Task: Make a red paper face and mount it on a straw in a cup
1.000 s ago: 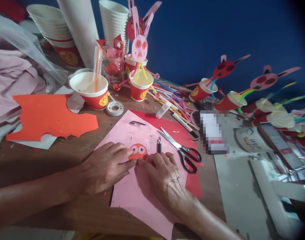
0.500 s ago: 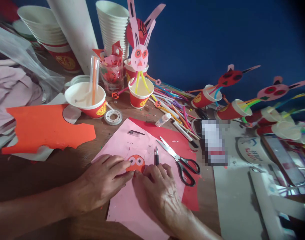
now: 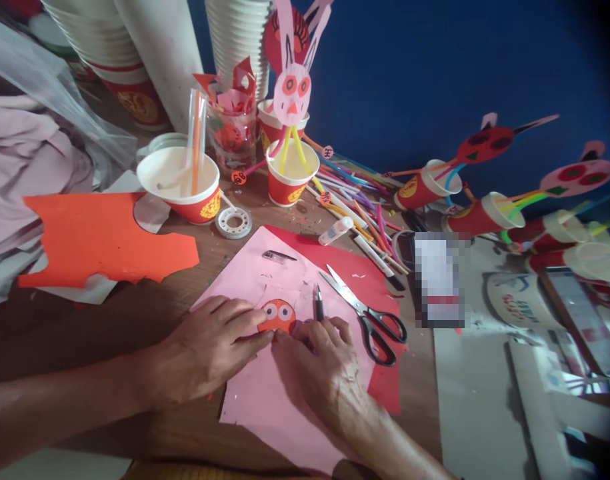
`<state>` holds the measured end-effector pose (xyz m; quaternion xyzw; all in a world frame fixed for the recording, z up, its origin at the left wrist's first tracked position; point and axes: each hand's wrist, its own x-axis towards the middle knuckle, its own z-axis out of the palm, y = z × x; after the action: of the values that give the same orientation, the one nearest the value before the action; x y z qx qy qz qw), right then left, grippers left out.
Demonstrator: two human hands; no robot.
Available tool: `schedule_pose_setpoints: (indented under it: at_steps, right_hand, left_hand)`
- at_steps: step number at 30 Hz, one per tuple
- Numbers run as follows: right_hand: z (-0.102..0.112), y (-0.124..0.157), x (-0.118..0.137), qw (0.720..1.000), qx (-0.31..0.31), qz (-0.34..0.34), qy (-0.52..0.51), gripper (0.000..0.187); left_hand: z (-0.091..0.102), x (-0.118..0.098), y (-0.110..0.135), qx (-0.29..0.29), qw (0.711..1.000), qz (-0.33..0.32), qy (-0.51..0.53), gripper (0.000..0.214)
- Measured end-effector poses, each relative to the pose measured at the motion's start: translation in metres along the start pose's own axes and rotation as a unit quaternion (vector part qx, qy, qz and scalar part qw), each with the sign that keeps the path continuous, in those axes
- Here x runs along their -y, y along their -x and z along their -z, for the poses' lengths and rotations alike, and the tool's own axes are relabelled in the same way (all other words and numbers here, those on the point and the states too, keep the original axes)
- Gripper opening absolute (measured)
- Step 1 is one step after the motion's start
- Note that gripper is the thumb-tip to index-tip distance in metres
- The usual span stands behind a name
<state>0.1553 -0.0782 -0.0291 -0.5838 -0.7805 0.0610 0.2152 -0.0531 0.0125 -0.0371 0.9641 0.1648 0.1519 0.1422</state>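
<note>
An orange paper circle (image 3: 283, 327) with two white eyes, each with a dark pupil, lies on a pink sheet of paper (image 3: 255, 407). My left hand (image 3: 209, 343) has its thumb and fingers closed on the circle's left edge. With fingers curled, my right hand (image 3: 327, 360) presses its thumb tip at the lower edge, close to my left thumb. Whether a small piece sits under the thumbs is hidden. Just beyond my right fingers rests a black pen (image 3: 319, 303). Scissors (image 3: 357, 310) with black handles lie partly spread to the right, across pink and red paper (image 3: 385, 390).
Behind the paper are a glue bottle (image 3: 335, 231), a pen cap (image 3: 279, 256), a white ring (image 3: 233, 223) and coloured sticks (image 3: 359, 193). A bowl (image 3: 177, 190) and a cup with a rabbit figure (image 3: 291, 180) stand farther back. Cut orange paper (image 3: 109, 237) lies left, a blurred phone (image 3: 439, 280) right.
The camera view has shifted slightly, so the scene sits a little higher and farther right. Both hands keep nearly the same hold at the orange circle.
</note>
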Motion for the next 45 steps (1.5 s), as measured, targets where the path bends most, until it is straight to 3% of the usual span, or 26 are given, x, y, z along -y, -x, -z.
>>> schedule_pose_setpoints:
  at_steps: [4,8,12,20,24,29,38,45]
  right_hand:
    - [0.008,-0.005,0.000,0.998,-0.021,0.006,-0.052,0.022]
    - [0.013,-0.002,-0.004,0.995,-0.028,-0.002,-0.090,0.030]
    - [0.012,0.002,-0.005,0.998,-0.029,0.008,-0.051,0.034]
    - [0.005,-0.001,0.002,1.000,-0.012,0.005,0.005,0.025]
    - [0.004,0.003,0.000,1.000,-0.002,0.006,0.000,0.030]
    - [0.003,0.002,0.003,1.000,-0.013,0.009,0.018,0.023]
    - [0.004,0.001,0.006,0.998,0.044,0.016,0.034,0.028]
    - [0.004,0.000,0.007,0.998,0.043,0.022,0.032,0.027]
  left_hand:
    - [-0.002,-0.003,-0.001,-0.008,1.000,0.027,0.003,0.024]
    - [0.000,-0.003,-0.001,-0.012,1.000,0.014,0.001,0.028]
    - [0.001,-0.003,-0.002,-0.013,1.000,0.011,0.002,0.025]
    - [0.001,-0.004,-0.003,-0.029,0.999,0.029,0.001,0.022]
    - [0.003,-0.002,-0.003,-0.028,0.999,0.014,0.005,0.023]
    - [0.003,0.001,-0.002,-0.035,0.999,-0.012,0.018,0.025]
    - [0.003,-0.004,-0.002,-0.035,0.999,0.015,0.019,0.023]
    - [-0.005,-0.003,0.000,-0.043,0.998,0.040,0.018,0.015]
